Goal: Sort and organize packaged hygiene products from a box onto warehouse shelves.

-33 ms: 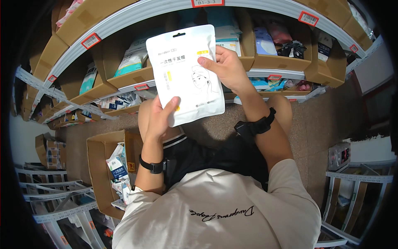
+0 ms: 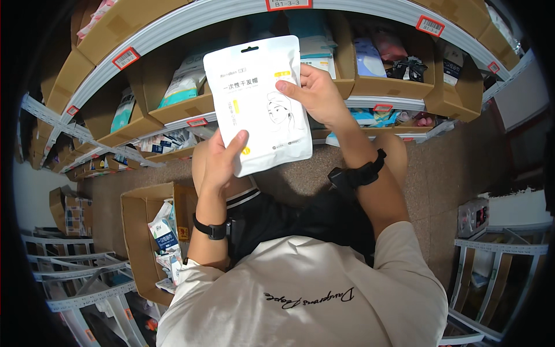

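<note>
Both my hands hold a flat white pouch (image 2: 254,98) upright before the shelving. It has a hang slot at the top, a line drawing of a head wrapped in a towel, and small yellow marks. My left hand (image 2: 222,159) grips its lower left corner, thumb on the front and the other fingers hidden behind. Higher up, my right hand (image 2: 315,95) pinches the right edge, its thumb lying across the front. Directly behind the pouch are cardboard bins, partly covered by it.
Cardboard bins (image 2: 399,87) of packaged goods fill the curved white shelf (image 2: 202,29) ahead. An open carton (image 2: 130,231) with several packets stands on the floor (image 2: 428,179) at my left. White metal racks (image 2: 500,248) flank me, and a small box (image 2: 78,215) sits at far left.
The pouch and my left thumb have shifted very slightly left, showing more of a yellow dot beside the thumb. Both hands keep their hold.
</note>
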Motion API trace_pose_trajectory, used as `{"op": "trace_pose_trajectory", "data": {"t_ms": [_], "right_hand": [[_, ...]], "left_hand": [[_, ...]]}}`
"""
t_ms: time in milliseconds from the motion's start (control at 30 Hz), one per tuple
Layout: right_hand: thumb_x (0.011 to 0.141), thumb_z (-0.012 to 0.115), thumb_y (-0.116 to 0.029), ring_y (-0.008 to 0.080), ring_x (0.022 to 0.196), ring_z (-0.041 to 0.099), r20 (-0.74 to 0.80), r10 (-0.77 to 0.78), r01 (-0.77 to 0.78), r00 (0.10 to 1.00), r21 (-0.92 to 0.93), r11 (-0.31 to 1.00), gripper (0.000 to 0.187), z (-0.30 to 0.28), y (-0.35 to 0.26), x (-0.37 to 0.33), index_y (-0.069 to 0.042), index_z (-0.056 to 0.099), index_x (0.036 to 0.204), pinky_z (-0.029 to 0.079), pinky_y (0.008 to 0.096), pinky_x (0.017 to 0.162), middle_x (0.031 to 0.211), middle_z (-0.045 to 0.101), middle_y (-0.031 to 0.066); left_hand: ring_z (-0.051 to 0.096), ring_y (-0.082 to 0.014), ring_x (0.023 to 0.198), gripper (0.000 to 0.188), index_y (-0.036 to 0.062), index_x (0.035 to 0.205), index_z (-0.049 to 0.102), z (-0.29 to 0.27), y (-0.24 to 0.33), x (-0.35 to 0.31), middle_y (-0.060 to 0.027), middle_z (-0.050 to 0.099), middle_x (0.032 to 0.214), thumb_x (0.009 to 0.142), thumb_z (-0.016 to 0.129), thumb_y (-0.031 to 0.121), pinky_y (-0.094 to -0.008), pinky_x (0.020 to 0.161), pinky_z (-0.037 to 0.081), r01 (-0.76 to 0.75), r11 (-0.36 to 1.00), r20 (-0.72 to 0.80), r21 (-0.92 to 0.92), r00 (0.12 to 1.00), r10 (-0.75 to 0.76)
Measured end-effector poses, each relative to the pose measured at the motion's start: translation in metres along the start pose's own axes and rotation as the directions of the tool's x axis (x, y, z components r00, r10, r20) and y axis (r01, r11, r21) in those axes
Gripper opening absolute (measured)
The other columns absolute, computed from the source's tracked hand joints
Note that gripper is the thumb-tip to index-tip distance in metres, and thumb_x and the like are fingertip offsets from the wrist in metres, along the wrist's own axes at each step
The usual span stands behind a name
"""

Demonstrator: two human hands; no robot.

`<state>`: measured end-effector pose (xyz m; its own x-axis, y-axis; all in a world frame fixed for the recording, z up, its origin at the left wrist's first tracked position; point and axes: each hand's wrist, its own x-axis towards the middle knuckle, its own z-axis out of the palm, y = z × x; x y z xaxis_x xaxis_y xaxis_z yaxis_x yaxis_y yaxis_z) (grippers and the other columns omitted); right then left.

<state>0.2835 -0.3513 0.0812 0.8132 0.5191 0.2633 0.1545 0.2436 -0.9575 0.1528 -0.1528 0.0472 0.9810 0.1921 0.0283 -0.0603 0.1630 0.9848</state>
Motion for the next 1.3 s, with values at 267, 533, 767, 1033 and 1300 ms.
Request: {"op": "trace_pose_trajectory", "data": {"t_ms": [267, 533, 767, 1033, 1300], "right_hand": [[0.093, 0.062, -0.044, 0.0349, 0.104, 0.066, -0.376, 0.139, -0.4, 0.916, -0.834, 0.379, 0.055, -0.095, 0.03, 0.065, 0.001, 0.058, 0.123, 0.053, 0.0401, 0.09, 0.118, 0.065, 0.0238], [0.077, 0.075, -0.046, 0.0363, 0.135, 0.047, -0.609, 0.503, -0.682, 0.613, -0.73, -0.054, 0.111, -0.107, 0.072, 0.11, 0.003, 0.012, 0.154, 0.042, 0.044, 0.109, 0.15, 0.041, 0.0223], [0.08, 0.075, -0.025, 0.0377, 0.13, 0.051, -0.631, 0.461, -0.678, 0.624, -0.73, -0.08, 0.087, -0.135, 0.095, 0.118, 0.011, 0.03, 0.146, 0.047, 0.0434, 0.104, 0.142, 0.05, 0.0261], [0.081, 0.054, -0.01, 0.0266, 0.071, 0.067, -0.638, 0.341, -0.712, 0.69, -0.514, 0.479, 0.03, -0.113, 0.035, 0.107, 0.013, 0.067, 0.095, 0.056, 0.0396, 0.054, 0.088, 0.068, 0.0198], [0.095, 0.051, -0.018, 0.0487, 0.107, 0.059, -0.551, -0.121, -0.501, 0.826, -0.815, 0.292, 0.03, -0.096, -0.053, 0.021, 0.005, 0.054, 0.114, 0.045, 0.0518, 0.092, 0.109, 0.062, 0.0345]], "left_hand": [[0.063, -0.0233, 0.111, 0.045, -0.0046, 0.133, 0.047, 0.004, 0.012, 0.081, -0.0166, 0.061, 0.125, 0.092, 0.062, 0.005, -0.0363, 0.095, 0.051, 0.001, 0.982, 0.117, -0.19, 0.993, 0.021], [0.061, -0.0233, 0.111, 0.052, -0.0027, 0.134, 0.045, 0.008, -0.011, 0.139, -0.0154, 0.06, 0.124, 0.086, 0.063, -0.001, -0.0358, 0.096, 0.05, -0.074, 0.945, 0.163, -0.318, 0.978, 0.132], [0.06, -0.0249, 0.115, 0.051, -0.0028, 0.134, 0.046, 0.006, -0.021, 0.14, -0.0157, 0.06, 0.125, 0.086, 0.061, -0.001, -0.0362, 0.099, 0.048, -0.02, 0.9, 0.156, -0.435, 0.983, 0.097], [0.062, -0.024, 0.111, 0.05, -0.0033, 0.136, 0.045, -0.007, -0.016, 0.133, -0.0158, 0.06, 0.126, 0.089, 0.058, 0.004, -0.0344, 0.094, 0.052, -0.062, 0.889, 0.133, -0.455, 0.982, 0.136], [0.061, -0.0223, 0.111, 0.045, -0.0036, 0.13, 0.051, -0.012, -0.019, 0.133, -0.0142, 0.063, 0.122, 0.087, 0.059, 0.002, -0.0337, 0.097, 0.047, -0.118, 0.921, 0.05, -0.371, 0.988, 0.147]]}}
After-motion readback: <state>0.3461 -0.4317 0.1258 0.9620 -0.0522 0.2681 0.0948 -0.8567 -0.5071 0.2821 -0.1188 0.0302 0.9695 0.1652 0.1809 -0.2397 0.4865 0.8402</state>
